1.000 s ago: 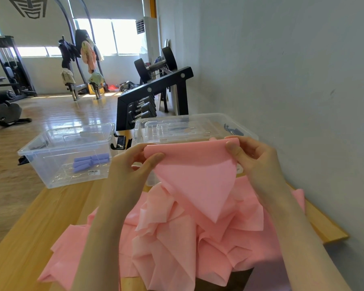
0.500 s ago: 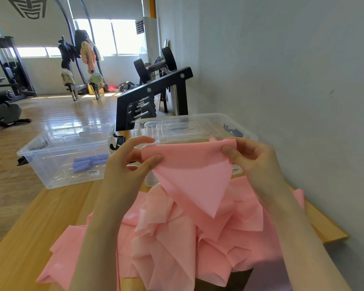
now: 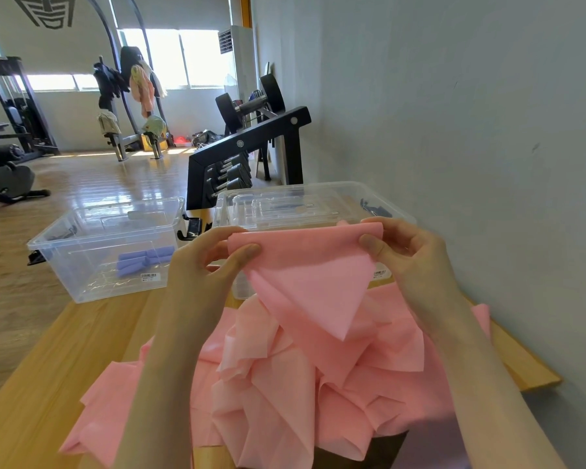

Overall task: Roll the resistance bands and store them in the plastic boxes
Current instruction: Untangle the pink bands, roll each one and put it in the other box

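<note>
Rolling further, both hands lowered pink band slightly.

Bare table lies open on the left, up to the left box — open-topped, purple rolls on its floor. The right box stands behind the raised pink band. The wall closes the right side — band heaps cover the table's middle.
</note>
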